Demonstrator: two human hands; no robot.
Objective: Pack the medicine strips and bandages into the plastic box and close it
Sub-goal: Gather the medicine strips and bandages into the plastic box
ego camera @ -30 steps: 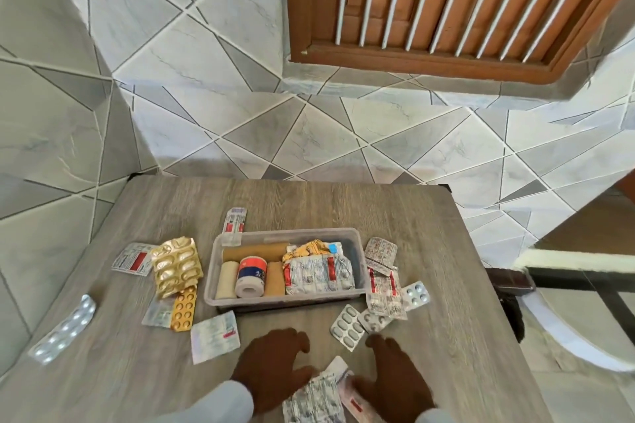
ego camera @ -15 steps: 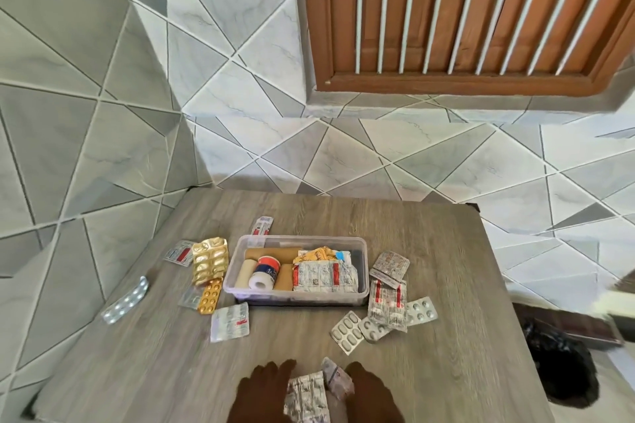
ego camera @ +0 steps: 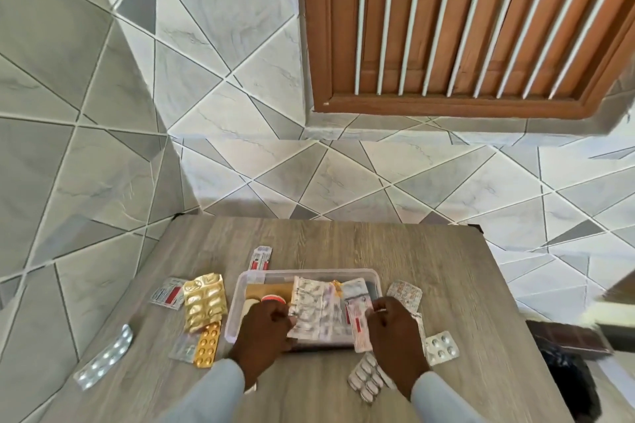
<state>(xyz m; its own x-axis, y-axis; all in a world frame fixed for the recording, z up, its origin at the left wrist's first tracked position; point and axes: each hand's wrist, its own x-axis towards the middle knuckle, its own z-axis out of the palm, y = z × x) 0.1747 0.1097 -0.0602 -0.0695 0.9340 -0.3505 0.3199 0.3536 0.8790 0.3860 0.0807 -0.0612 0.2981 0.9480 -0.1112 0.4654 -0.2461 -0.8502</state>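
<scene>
A clear plastic box (ego camera: 237, 299) sits mid-table without a lid. My left hand (ego camera: 263, 328) and my right hand (ego camera: 395, 328) hold a stack of silver medicine strips (ego camera: 316, 312) over the box, with a white red-marked strip (ego camera: 357, 314) at its right side. Part of a bandage roll with a red band (ego camera: 273, 299) shows inside, behind my left hand. Loose on the table lie gold strips (ego camera: 204, 299), an orange strip (ego camera: 208, 343), a silver strip (ego camera: 104, 359) at far left, and white strips (ego camera: 441, 347) at right.
The wooden table (ego camera: 343, 244) stands against a tiled wall (ego camera: 103, 113), under a brown slatted window. A red-marked strip (ego camera: 260, 257) lies behind the box. A pill strip (ego camera: 367, 378) sits near the front. A dark bag (ego camera: 570, 378) is on the floor at right.
Both hands have lifted the stack of strips from the table's front edge forward over the box. The camera has tilted up, showing more wall.
</scene>
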